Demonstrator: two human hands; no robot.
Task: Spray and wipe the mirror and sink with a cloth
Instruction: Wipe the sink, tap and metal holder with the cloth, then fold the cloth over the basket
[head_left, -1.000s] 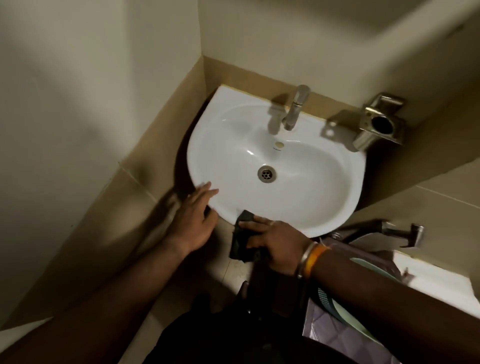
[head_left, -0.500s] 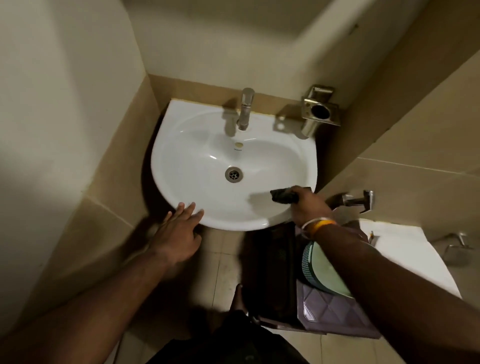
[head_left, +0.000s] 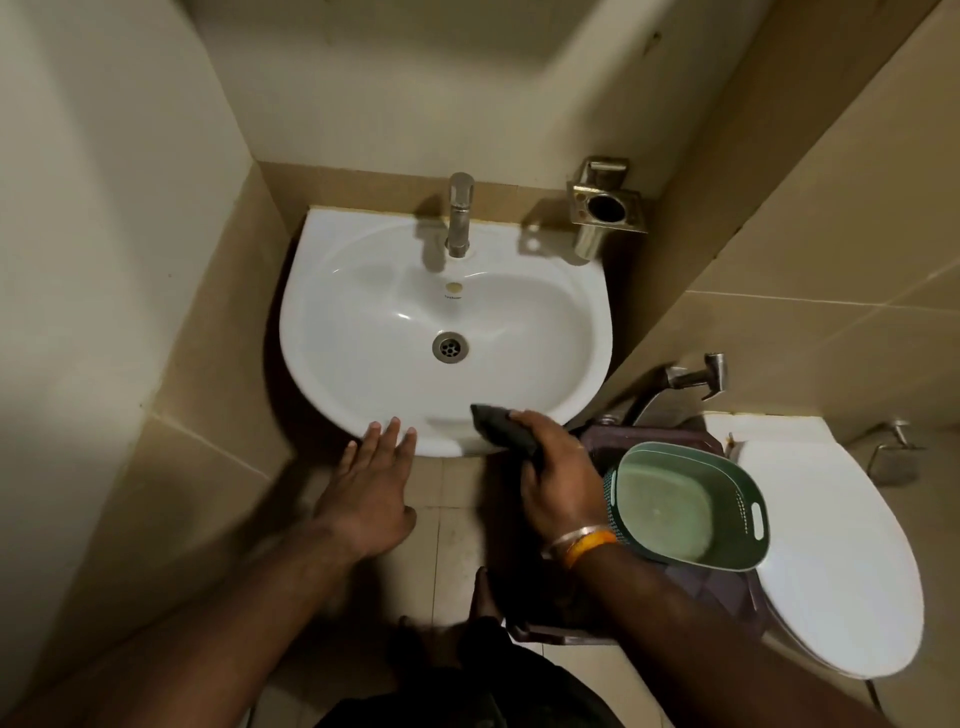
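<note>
Right hand (head_left: 561, 483) grips dark cloth (head_left: 506, 428) on sink (head_left: 587, 291) front rim (left hand (head_left: 371, 486) fingertips touch rim).

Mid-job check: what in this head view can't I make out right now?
- Mirror: not in the head view; the top edge cuts off the wall above the sink.
- Spray bottle: none visible.
- Cloth: the right hand covers its near part.
- Sink's underside: hidden by the basin.
- Small print under the overflow hole: too small to read.
- Left hand: fingertips at the rim, contact unclear.
- Dark bin: largely hidden by the green basket.
</note>
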